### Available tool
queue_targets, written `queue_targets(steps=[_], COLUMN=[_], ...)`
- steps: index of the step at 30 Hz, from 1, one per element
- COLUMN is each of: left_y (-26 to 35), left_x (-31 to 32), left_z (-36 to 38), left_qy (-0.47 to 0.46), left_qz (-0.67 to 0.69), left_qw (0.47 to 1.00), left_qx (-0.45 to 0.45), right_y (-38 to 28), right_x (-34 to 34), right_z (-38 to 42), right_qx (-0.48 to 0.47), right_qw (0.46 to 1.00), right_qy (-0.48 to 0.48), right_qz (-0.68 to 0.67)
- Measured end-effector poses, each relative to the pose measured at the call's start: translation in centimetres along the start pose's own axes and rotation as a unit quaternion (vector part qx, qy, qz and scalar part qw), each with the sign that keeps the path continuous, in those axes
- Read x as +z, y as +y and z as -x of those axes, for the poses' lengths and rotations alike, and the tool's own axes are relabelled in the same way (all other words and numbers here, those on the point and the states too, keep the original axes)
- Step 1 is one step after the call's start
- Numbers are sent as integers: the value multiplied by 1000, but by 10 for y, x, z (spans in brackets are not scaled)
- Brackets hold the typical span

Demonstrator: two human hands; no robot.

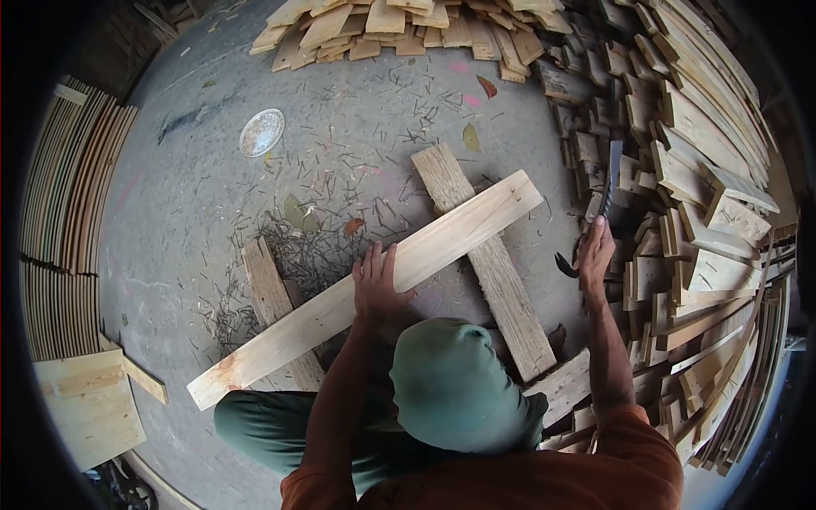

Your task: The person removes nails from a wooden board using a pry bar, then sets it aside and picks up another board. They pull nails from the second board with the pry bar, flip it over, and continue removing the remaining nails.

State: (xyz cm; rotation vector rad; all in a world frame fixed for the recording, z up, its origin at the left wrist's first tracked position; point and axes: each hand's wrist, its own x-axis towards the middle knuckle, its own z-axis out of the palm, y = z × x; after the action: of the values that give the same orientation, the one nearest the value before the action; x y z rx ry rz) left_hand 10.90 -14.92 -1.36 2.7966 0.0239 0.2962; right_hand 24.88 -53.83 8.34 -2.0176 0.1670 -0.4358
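Note:
A pale wooden board (459, 234) lies slantwise across two rough wood blocks, the left block (270, 285) and the longer right block (501, 293). My left hand (380, 285) grips the board near its middle, fingers laid across the top to the far edge and thumb at the near side. Off to the right, my right hand (597, 251) is closed around a dark crowbar (614, 174). Its straight end points up and away; the hooked end shows below the hand. The crowbar is apart from the board. My knee in green cloth (459, 382) is close to the board.
Many loose nails (314, 246) litter the concrete floor (187, 221). Stacked boards (399, 21) stand ahead; a jumbled lumber pile (680, 221) rises close on the right. Neatly stacked boards (64, 187) line the left. A whitish round disc (261, 133) lies on the floor.

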Motion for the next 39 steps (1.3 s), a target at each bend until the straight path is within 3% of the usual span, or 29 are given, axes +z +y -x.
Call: queue_targets(steps=[1, 3, 4, 5, 8, 10, 12, 15, 16, 17, 18, 19, 21, 22, 24, 25, 28, 29, 32, 33, 35, 36, 38, 39], left_y=[0, 1, 1, 3, -2, 3, 2, -2, -1, -1, 2, -2, -6, -3, 0, 1, -1, -1, -21, -25, -40, -47, -54, -49], left_x=[-1, -2, -3, 0, 2, -1, 1, 3, 3, 2, 5, 5, 10, 8, -1, -2, -1, 0, -7, -12, -35, -41, -49, -52], left_z=[-1, -2, -1, 7, -12, 2, 5, -2, 0, 2, 7, 12, 0, 12, -1, -1, 0, 4, -20, -17, 1, -5, -8, -9], left_qy=[-3, 5, 6, 8, 19, 20, 20, 1, 2, 4, 7, 8, 14, -6, 7, 10, 14, 18, 31, 12, -96, -95, -175, -174], left_qz=[-2, 3, 8, 8, 0, 12, 10, 9, 8, 7, 9, 8, -12, -8, 12, 14, 3, 3, 30, 25, 40, 39, -22, -22], left_qw=[1000, 1000, 1000, 1000, 1000, 1000, 1000, 1000, 1000, 1000, 1000, 1000, 1000, 1000, 1000, 1000, 1000, 1000, 999, 999, 990, 991, 981, 981], left_qx=[-3, -6, -4, -2, 14, 9, 14, 5, 7, 11, 14, 15, 12, 8, 5, 9, 17, 19, 22, -20, -90, -88, -83, -82], right_y=[2, 60, 83, 106, 71, 32, 16, 20, 52, 123, 173, 156, 80, 61, 17, -2, 33, 97, 102, 87, 61, 48, 21, -2], right_x=[7, 22, 30, 41, 45, 41, 37, 41, 46, 53, 53, 54, 51, 40, 42, 41, 52, 50, 43, 39, 20, 14, 0, -4], right_z=[-1, 18, 29, 39, 41, 31, 17, 12, 20, 25, 24, 29, 11, 22, 5, 5, 34, 36, 51, 46, 63, 60, 57, 51], right_qx=[-39, -26, -8, 8, -71, -13, 10, -28, -58, -220, -369, -365, -111, -95, 58, 52, 25, -3, 5, 1, 50, 51, 103, 84], right_qw=[998, 997, 980, 916, 908, 947, 991, 997, 998, 952, 847, 850, 921, 917, 982, 991, 984, 921, 938, 936, 976, 977, 989, 986], right_qy=[53, 53, -86, -253, -261, -218, -92, 65, 10, -52, -110, -102, -205, -217, -110, -59, -56, -250, -190, -196, -125, -123, -80, -56], right_qz=[-25, -46, 179, 312, 320, 237, 98, -13, 37, 208, 368, 365, 313, 320, 141, 106, 168, 298, 290, 292, 171, 170, -67, -132])
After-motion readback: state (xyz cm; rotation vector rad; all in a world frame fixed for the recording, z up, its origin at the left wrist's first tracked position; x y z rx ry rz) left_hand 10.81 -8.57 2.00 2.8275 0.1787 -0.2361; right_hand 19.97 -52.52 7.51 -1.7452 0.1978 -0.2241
